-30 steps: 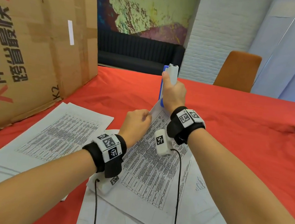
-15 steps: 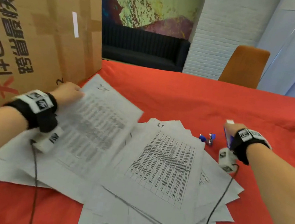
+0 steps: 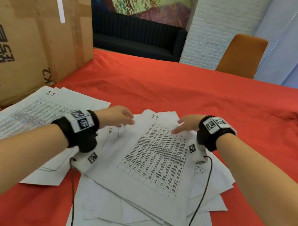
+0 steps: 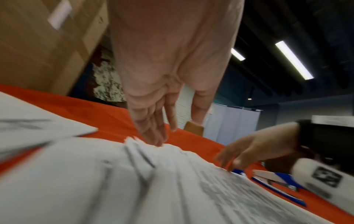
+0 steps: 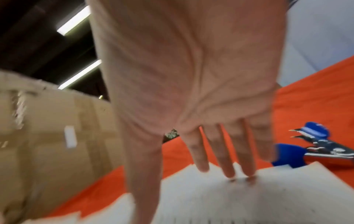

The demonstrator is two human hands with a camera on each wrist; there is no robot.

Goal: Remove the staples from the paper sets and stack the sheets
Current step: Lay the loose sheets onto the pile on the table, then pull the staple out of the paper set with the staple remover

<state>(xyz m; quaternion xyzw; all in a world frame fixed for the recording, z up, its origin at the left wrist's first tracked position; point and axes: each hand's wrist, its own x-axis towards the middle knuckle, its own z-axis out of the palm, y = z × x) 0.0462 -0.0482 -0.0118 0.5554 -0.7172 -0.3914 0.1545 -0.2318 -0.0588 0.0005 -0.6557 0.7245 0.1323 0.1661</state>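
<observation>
Loose paper pile (image 3: 147, 187) lay fanned on the red counter (image 3: 184, 91), nearest the camera. At the pile's far edge, left hand (image 3: 115, 115) and right hand (image 3: 187, 123) reached in, fingers (image 5: 226, 151) straight and slightly spread, tips touching the top sheets. Blue staple remover (image 5: 316, 145) lay just right of the pile. Cardboard box (image 3: 27, 30) stood beyond the pile, left.

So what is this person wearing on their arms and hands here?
Both forearms are bare, with no sleeves and no gloves on the left hand or right hand. Each wrist carries a black band topped by white blocks printed with black square codes, plus a white camera unit underneath with a thin black cable trailing back.
</observation>
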